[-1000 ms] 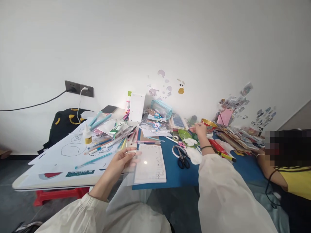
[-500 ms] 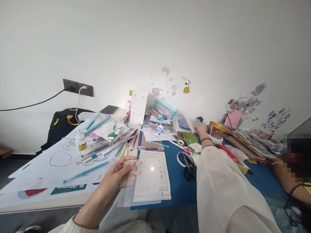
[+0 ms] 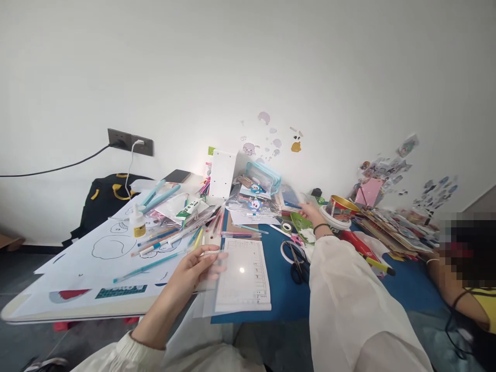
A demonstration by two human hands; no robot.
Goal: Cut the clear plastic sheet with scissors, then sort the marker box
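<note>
Where a white tabletop [image 3: 13,312] meets a blue one [image 3: 281,305], pens, plastic packets and line drawings [image 3: 112,247] crowd the left side, backed by a plain pale wall [image 3: 194,62]. Stickers [image 3: 391,170] dot that wall, a dark socket plate [image 3: 130,142] sits on it at left, and a black bag [image 3: 103,206] stands below. At far right, another person's arm [image 3: 451,289] rests near a pile of cardboard [image 3: 383,230].

The left hand [image 3: 199,268] is half closed, pinching a clear sheet [image 3: 209,305] between thumb and fingers; the sheet lies over the left part of a printed pad [image 3: 246,274] at the blue table's front edge. The right arm stretches forward past black scissors [image 3: 297,264], its hand [image 3: 312,212] partly curled beside a green tray [image 3: 300,226] and in front of a book [image 3: 289,196]; whether it grips anything, I cannot tell.

The pad carries a ruled form with small print, the glue bottle [image 3: 138,222] a yellow label, and one packet [image 3: 191,206] green-and-white characters, all too small to read.
</note>
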